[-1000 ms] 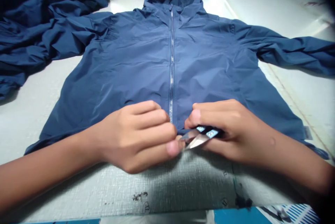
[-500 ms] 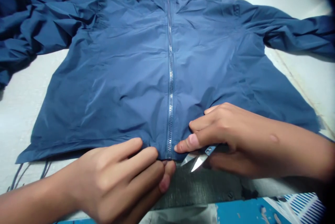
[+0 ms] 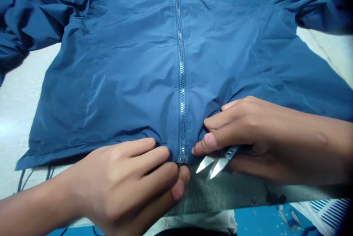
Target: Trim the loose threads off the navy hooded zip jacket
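Observation:
A blue zip jacket (image 3: 132, 74) lies front up, its zipper (image 3: 182, 92) closed down the middle. At the zipper's lower end, my left hand (image 3: 129, 180) pinches the hem, fingers closed. My right hand (image 3: 248, 136) holds thread snips (image 3: 217, 164) in its palm, their two blades apart and pointing left just below the hem. Its index fingertip presses the jacket just right of the zipper's bottom. The handles of the snips are mostly hidden by the hand.
The jacket rests on a pale table (image 3: 16, 118) with a dark strip (image 3: 215, 192) along the near edge. Cords (image 3: 24, 179) hang from the hem at left. A white slatted basket (image 3: 328, 210) stands below the edge at right, over a blue surface (image 3: 253, 221).
The view has shifted closer and lower, so the hood has left the frame. My right hand with the snips sits slightly farther right of the zipper. The left hand keeps its pinch.

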The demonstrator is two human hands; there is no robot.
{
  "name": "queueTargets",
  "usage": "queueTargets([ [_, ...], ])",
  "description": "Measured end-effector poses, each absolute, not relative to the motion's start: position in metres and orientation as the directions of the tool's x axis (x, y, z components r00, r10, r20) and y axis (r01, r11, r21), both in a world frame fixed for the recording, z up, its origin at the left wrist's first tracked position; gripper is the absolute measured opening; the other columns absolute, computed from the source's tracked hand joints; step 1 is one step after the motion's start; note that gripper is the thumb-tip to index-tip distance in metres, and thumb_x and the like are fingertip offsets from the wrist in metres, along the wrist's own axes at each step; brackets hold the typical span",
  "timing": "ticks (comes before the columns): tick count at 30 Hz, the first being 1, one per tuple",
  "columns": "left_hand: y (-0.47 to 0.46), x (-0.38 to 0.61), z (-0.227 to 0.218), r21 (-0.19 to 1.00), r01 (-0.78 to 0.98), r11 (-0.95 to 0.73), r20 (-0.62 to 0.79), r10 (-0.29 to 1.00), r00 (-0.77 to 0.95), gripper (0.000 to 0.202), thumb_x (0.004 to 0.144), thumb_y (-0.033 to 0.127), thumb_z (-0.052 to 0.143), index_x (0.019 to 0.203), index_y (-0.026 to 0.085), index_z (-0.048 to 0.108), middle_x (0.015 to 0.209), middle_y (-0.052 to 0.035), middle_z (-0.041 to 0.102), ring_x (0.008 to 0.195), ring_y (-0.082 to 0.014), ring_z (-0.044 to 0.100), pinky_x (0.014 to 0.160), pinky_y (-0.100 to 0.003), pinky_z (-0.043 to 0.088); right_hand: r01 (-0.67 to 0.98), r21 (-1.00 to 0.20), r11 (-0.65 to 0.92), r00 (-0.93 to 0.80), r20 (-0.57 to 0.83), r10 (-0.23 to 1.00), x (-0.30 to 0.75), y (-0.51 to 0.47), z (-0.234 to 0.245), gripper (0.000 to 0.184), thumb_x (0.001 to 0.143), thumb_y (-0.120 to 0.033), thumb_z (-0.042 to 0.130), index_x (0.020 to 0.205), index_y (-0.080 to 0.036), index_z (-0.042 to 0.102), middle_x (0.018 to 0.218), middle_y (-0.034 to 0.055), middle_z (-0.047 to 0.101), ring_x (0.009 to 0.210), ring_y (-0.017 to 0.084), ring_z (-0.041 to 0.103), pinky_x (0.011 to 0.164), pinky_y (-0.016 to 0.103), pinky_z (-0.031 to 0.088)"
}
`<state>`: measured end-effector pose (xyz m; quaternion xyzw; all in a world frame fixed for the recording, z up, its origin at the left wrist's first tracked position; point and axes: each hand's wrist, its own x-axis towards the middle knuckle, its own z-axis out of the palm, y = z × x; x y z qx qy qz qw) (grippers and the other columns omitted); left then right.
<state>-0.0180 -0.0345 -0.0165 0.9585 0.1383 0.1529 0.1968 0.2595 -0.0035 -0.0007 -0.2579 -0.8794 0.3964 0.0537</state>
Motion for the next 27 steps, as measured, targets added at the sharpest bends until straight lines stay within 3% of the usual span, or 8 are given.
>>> queueTargets([
  [3,-0.027,-0.020,-0.019,0.487,0.177,-0.855,0.209,0.311,0.927,0.019,0.097,0.014,0.053,0.085,0.022,0.065,0.061,0.0006,0.059,0.050,-0.0161,0.051,0.046,-0.042,0.033,0.422,-0.730,0.537,-0.825,-0.063,0.562,0.254,0.000,-0.004,0.018,0.091,-0.010,0.065,0.095,-0.024,0.074,0.084,-0.0019,0.070,0.075,0.014,0.061,0.064,0.030,0.037],
  [6,-0.021,-0.024,-0.017,0.534,0.215,-0.818,0.220,0.380,0.899,0.021,0.097,0.018,0.062,0.079,0.025,0.054,0.058,0.0026,0.052,0.050,-0.0159,0.043,0.048,-0.041,0.028,0.429,-0.733,0.528,-0.770,0.009,0.638,0.248,0.000,-0.009,0.012,0.093,-0.013,0.062,0.089,-0.022,0.068,0.088,0.0010,0.069,0.076,0.015,0.058,0.064,0.031,0.035],
  [9,-0.016,-0.027,-0.012,0.470,0.279,-0.837,0.307,0.452,0.838,0.026,0.093,0.026,0.074,0.085,0.026,0.049,0.061,0.0037,0.047,0.056,-0.0171,0.037,0.052,-0.039,0.027,0.442,-0.728,0.524,-0.739,0.036,0.673,0.242,-0.007,-0.012,0.012,0.093,-0.013,0.061,0.090,-0.023,0.067,0.091,0.0009,0.067,0.077,0.015,0.056,0.065,0.031,0.035],
  [13,-0.007,-0.029,-0.007,0.334,0.381,-0.862,0.204,0.460,0.864,0.032,0.096,0.049,0.070,0.087,0.023,0.053,0.074,-0.0018,0.056,0.069,-0.0206,0.045,0.060,-0.038,0.032,0.512,-0.689,0.513,-0.687,0.030,0.726,0.232,-0.021,-0.014,0.013,0.089,-0.013,0.061,0.092,-0.024,0.066,0.092,-0.0006,0.067,0.079,0.015,0.058,0.066,0.031,0.035],
  [16,-0.003,-0.031,-0.004,0.293,0.415,-0.861,0.085,0.456,0.886,0.039,0.096,0.058,0.065,0.084,0.021,0.059,0.076,-0.0027,0.058,0.073,-0.0216,0.048,0.063,-0.036,0.034,0.605,-0.599,0.525,-0.670,-0.027,0.742,0.225,-0.026,-0.014,0.010,0.090,-0.017,0.059,0.094,-0.024,0.065,0.093,-0.0001,0.066,0.077,0.016,0.059,0.066,0.032,0.034],
  [19,-0.002,-0.033,-0.001,0.306,0.430,-0.849,0.001,0.452,0.892,0.037,0.099,0.053,0.065,0.084,0.020,0.061,0.076,-0.0020,0.058,0.073,-0.0208,0.049,0.064,-0.034,0.035,0.682,-0.492,0.541,-0.661,-0.099,0.744,0.220,-0.028,-0.011,0.012,0.089,-0.015,0.057,0.092,-0.024,0.064,0.093,0.0000,0.064,0.074,0.016,0.060,0.064,0.031,0.031],
  [27,0.001,-0.034,-0.001,0.404,0.417,-0.814,-0.013,0.451,0.893,0.037,0.098,0.053,0.066,0.083,0.020,0.059,0.076,-0.0012,0.058,0.075,-0.0200,0.051,0.064,-0.033,0.034,0.708,-0.224,0.670,-0.701,-0.104,0.706,0.212,-0.039,-0.009,0.016,0.088,-0.012,0.052,0.098,-0.020,0.062,0.093,0.0027,0.061,0.056,0.014,0.045,0.056,0.034,0.018],
])
